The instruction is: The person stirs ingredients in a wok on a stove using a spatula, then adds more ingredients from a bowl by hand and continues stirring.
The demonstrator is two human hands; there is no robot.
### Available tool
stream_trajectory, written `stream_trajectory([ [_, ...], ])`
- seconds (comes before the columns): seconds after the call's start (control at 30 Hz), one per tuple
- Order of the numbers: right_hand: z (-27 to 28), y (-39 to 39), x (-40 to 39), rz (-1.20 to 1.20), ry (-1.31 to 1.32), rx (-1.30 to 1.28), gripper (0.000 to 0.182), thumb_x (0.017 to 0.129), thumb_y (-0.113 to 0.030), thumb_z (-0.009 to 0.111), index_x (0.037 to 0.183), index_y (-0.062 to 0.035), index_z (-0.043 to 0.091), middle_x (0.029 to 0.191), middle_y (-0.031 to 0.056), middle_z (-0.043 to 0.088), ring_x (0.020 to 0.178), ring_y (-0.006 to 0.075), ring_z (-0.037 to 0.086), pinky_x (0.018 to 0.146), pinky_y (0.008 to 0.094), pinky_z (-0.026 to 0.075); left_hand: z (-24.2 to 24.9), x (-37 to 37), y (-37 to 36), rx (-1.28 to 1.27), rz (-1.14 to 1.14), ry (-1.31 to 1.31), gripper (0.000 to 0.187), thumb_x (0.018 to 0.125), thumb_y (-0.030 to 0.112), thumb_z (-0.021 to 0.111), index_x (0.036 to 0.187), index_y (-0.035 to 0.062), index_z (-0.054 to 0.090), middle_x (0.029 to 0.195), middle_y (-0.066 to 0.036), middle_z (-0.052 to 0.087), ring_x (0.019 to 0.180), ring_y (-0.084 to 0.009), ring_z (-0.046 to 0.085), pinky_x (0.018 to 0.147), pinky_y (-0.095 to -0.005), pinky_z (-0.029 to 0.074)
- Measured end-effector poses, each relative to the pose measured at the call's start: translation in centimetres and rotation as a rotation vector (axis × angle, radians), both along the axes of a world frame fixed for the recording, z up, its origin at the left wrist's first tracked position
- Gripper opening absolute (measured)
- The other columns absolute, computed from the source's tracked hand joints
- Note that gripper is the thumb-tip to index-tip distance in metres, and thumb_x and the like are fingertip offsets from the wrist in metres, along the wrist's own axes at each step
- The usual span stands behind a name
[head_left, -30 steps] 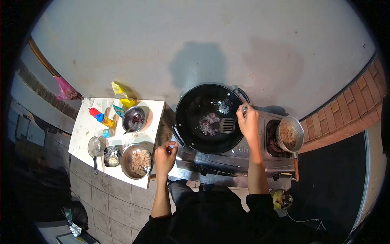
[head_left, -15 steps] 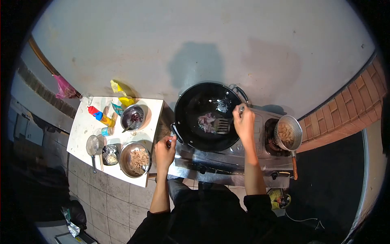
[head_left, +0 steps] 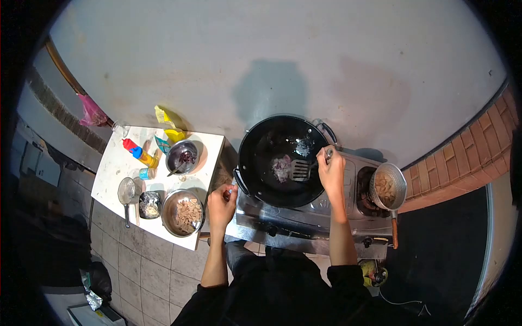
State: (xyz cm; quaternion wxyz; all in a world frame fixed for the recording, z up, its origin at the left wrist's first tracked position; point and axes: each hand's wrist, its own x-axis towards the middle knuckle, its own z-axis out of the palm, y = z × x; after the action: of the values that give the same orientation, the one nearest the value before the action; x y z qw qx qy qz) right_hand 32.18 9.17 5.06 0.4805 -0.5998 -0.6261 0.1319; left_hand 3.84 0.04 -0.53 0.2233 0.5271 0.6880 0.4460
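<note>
A black wok (head_left: 266, 179) sits on a steel gas stove (head_left: 304, 217). Chopped purple onion (head_left: 281, 167) lies in the wok's middle, with a pale bit further back. My right hand (head_left: 331, 171) grips the handle of a slotted metal spatula (head_left: 300, 169), whose blade rests in the wok beside the onion. My left hand (head_left: 222, 204) is closed at the wok's near-left handle, by the stove's left corner.
A small pot (head_left: 387, 187) with pale food stands on the right burner. On the white table (head_left: 111, 168) to the left are a steel bowl (head_left: 184, 213) of sliced pieces, a bowl of dark food (head_left: 182, 156), bottles (head_left: 137, 153) and a ladle (head_left: 126, 195).
The spatula blade has shifted slightly in the wok and the onion now lies in a tighter heap. My left hand stays at the wok's left handle.
</note>
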Motion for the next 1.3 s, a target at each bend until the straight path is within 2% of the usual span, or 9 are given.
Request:
stream_trajectory([
  [0.23, 1.8, -0.5, -0.5, 0.122, 0.156, 0.098, 0.014, 0.091, -0.005, 0.059, 0.081, 0.0045, 0.056, 0.067, 0.0186, 0.054, 0.055, 0.0316, 0.051, 0.055, 0.0372, 0.042, 0.8, 0.4, -0.4, 0.024, -0.011, 0.023, 0.029, 0.088, 0.027, 0.070, 0.085, -0.0017, 0.068, 0.053, -0.010, 0.052, 0.047, -0.0162, 0.048, 0.049, -0.0332, 0.039],
  [0.5, -0.5, -0.1, -1.4, 0.189, 0.104, 0.098, 0.011, 0.090, -0.003, 0.060, 0.084, 0.0044, 0.057, 0.072, 0.0189, 0.056, 0.058, 0.0301, 0.055, 0.057, 0.0375, 0.044, 1.5, 1.2, -0.4, 0.009, 0.039, 0.016, 0.026, 0.087, 0.024, 0.071, 0.086, -0.0018, 0.069, 0.053, -0.010, 0.052, 0.047, -0.0164, 0.048, 0.049, -0.0339, 0.039],
  [0.57, -0.6, -0.2, -1.4, 0.205, 0.143, 0.086, 0.008, 0.090, -0.003, 0.060, 0.086, 0.0038, 0.057, 0.075, 0.0192, 0.057, 0.060, 0.0326, 0.055, 0.058, 0.0378, 0.044, 1.8, 1.3, -0.5, -0.005, 0.036, 0.057, 0.025, 0.087, 0.024, 0.071, 0.087, -0.0015, 0.069, 0.053, -0.010, 0.052, 0.047, -0.0169, 0.049, 0.050, -0.0343, 0.040],
  [0.7, -0.7, -0.1, -1.6, 0.231, 0.080, 0.094, 0.007, 0.090, -0.001, 0.060, 0.087, 0.0043, 0.057, 0.074, 0.0178, 0.057, 0.060, 0.0276, 0.056, 0.057, 0.0360, 0.044, 2.1, 1.5, -0.6, 0.025, 0.038, 0.068, 0.025, 0.086, 0.024, 0.072, 0.087, -0.0008, 0.070, 0.054, -0.010, 0.053, 0.047, -0.0176, 0.049, 0.050, -0.0345, 0.040],
  [0.9, -0.4, -0.1, -1.1, 0.238, 0.135, 0.122, 0.007, 0.090, -0.001, 0.061, 0.088, 0.0041, 0.056, 0.075, 0.0177, 0.057, 0.061, 0.0304, 0.055, 0.058, 0.0357, 0.044, 2.2, 1.6, -1.1, -0.007, 0.040, 0.087, 0.027, 0.086, 0.026, 0.072, 0.092, -0.0005, 0.072, 0.054, -0.011, 0.053, 0.048, -0.0175, 0.049, 0.050, -0.0337, 0.041],
  [1.03, -0.5, 0.5, -1.6, 0.267, 0.110, 0.145, 0.007, 0.090, -0.001, 0.061, 0.088, 0.0040, 0.056, 0.076, 0.0179, 0.058, 0.060, 0.0273, 0.056, 0.057, 0.0354, 0.045, 2.5, 1.6, -1.0, -0.023, 0.005, 0.103, 0.031, 0.086, 0.027, 0.072, 0.097, -0.0015, 0.072, 0.055, -0.012, 0.055, 0.048, -0.0178, 0.051, 0.051, -0.0341, 0.042],
  [1.1, -0.5, 0.4, -1.9, 0.278, 0.115, 0.098, 0.007, 0.090, -0.001, 0.061, 0.090, 0.0038, 0.056, 0.077, 0.0182, 0.058, 0.060, 0.0283, 0.057, 0.057, 0.0352, 0.045, 2.8, 1.7, -1.1, -0.023, -0.003, 0.104, 0.032, 0.086, 0.027, 0.072, 0.098, -0.0017, 0.072, 0.056, -0.013, 0.056, 0.049, -0.0181, 0.053, 0.052, -0.0343, 0.043],
  [1.17, -0.6, 0.2, -2.4, 0.306, 0.172, 0.121, 0.006, 0.091, -0.002, 0.059, 0.089, 0.0025, 0.057, 0.070, 0.0096, 0.057, 0.056, 0.0140, 0.050, 0.052, 0.0297, 0.040, 3.2, 1.7, -1.3, -0.048, -0.031, 0.119, 0.032, 0.086, 0.027, 0.072, 0.101, -0.0015, 0.072, 0.057, -0.014, 0.057, 0.050, -0.0185, 0.055, 0.053, -0.0342, 0.044],
  [1.3, -1.0, 0.4, -3.0, 0.339, 0.153, 0.185, 0.005, 0.092, -0.002, 0.059, 0.090, 0.0030, 0.057, 0.077, 0.0111, 0.060, 0.063, 0.0158, 0.056, 0.058, 0.0286, 0.044, 3.7, 1.4, -1.6, -0.128, -0.041, 0.109, 0.033, 0.086, 0.027, 0.072, 0.102, -0.0019, 0.071, 0.058, -0.015, 0.058, 0.051, -0.0189, 0.056, 0.054, -0.0339, 0.045],
])
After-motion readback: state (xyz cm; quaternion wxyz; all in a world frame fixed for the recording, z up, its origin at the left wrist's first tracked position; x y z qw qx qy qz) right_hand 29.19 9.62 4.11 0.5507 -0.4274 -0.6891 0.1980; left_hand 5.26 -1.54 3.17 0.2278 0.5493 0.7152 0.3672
